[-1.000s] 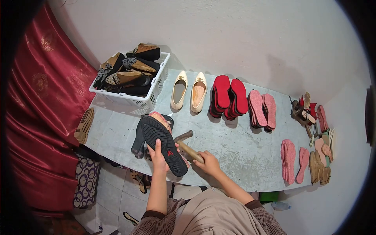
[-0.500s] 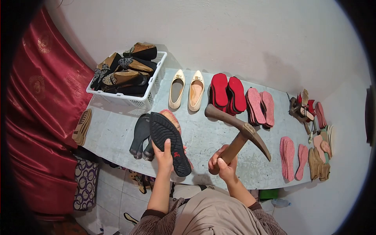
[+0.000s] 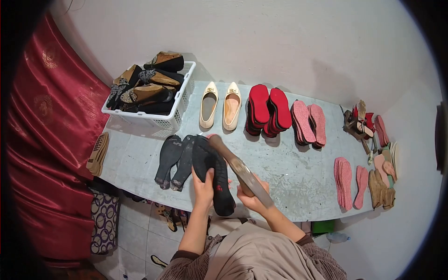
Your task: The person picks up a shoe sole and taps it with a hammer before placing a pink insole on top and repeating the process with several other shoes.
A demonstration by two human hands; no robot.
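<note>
A black shoe sole [image 3: 219,186] with a small red mark is gripped in my left hand [image 3: 204,187], thumb across its ridged face. My right hand [image 3: 253,198] is closed round the handle of a hammer [image 3: 240,169]. The hammer's rounded end is at the upper part of the sole; whether they touch is hard to tell. Two dark, worn sole pieces [image 3: 170,156] lie on the table just left of my left hand. Most of whatever is behind the held sole is hidden, with only a little pink showing at its edges.
On the table [image 3: 289,179] stand a white basket [image 3: 179,109] of black shoes, cream shoes [image 3: 208,111], red insoles [image 3: 259,105] and pink insoles [image 3: 303,122]. More pink insoles [image 3: 343,182], tan pieces [image 3: 377,186] and tools [image 3: 357,128] are at the right. A red curtain [image 3: 51,154] hangs left.
The hammer has swung left to the held sole, its head turned. The sole is tilted more edge-on and sits slightly further right, showing more of the dark pieces behind.
</note>
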